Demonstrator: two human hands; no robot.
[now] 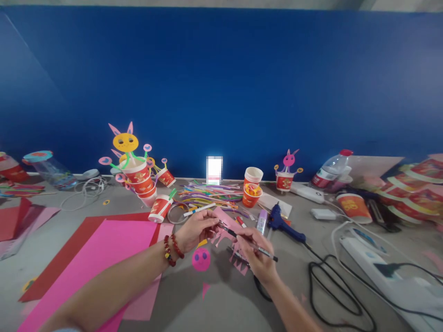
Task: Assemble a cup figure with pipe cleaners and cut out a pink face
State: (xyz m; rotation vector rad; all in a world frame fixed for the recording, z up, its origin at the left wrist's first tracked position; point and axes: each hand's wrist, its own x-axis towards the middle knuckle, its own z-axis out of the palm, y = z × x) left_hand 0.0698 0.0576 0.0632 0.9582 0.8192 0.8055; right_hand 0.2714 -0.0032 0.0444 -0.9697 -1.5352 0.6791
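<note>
We hold a pen (228, 228) above the table (187, 306).
Our right hand (258, 251) grasps its barrel; our left hand (199, 227) has its fingertips drawn together at the far end, though we cannot tell whether they grip it. Below lies a round pink face (201, 259); colourful strips (211, 196) lie towards the table's back edge, and a blue glue gun (287, 225) to the right.
</note>
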